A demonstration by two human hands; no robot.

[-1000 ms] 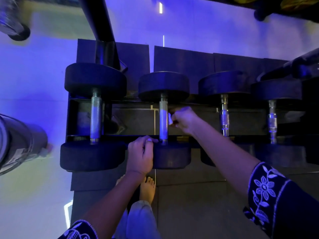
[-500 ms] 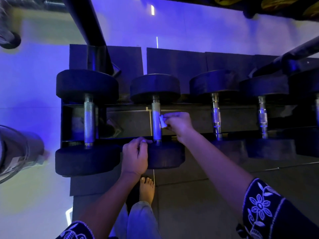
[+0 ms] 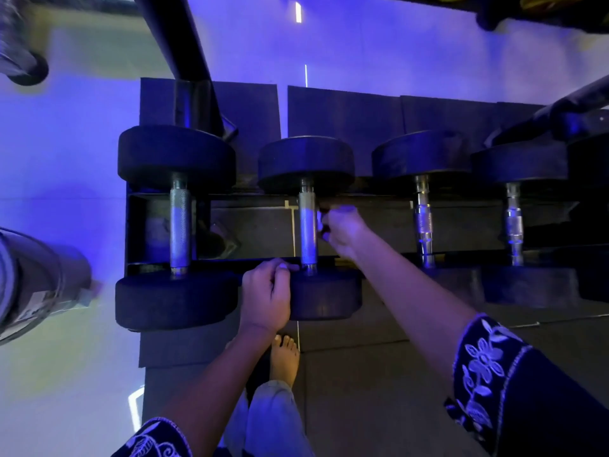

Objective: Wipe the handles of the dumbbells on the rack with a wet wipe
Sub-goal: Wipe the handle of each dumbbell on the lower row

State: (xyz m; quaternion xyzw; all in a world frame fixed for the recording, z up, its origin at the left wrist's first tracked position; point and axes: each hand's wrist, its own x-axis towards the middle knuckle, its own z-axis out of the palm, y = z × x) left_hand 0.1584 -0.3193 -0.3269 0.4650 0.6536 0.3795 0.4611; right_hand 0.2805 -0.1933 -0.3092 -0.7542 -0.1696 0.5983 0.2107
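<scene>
Rubber, matte and black, covers most of what I see from the head camera: flat square mats [image 3: 342, 110] lie on a glossy floor [image 3: 362, 44] washed in violet-blue light. On the mats stands the rack [image 3: 253, 232], a low dark metal frame with two straight rails. Four dumbbells lie side by side across those rails.

Farthest left is the first dumbbell [image 3: 176, 156], the biggest, with thick round heads and a straight knurled steel bar. Just right of it lies the second dumbbell [image 3: 306, 163], the same shape but slimmer. The third dumbbell [image 3: 421, 153] and the fourth dumbbell [image 3: 519, 163] have shiny, ribbed chrome grips.

Both forearms reach in from below, each ending in a dark sleeve [image 3: 487, 367] stitched with white flowers. A bare foot [image 3: 285, 357] stands on the mat under the rack's front edge.

My left hand [image 3: 267, 291] grips the near head of the second dumbbell, fingers curled over its top edge. My right hand [image 3: 342, 229] sits against the right side of that dumbbell's handle [image 3: 307, 225], a knurled grey cylinder. Its fingers are bunched tight and pinch the wet wipe [image 3: 319, 222] to the metal. Only a small pale sliver of the wipe shows, so I cannot tell how it is folded.
</scene>
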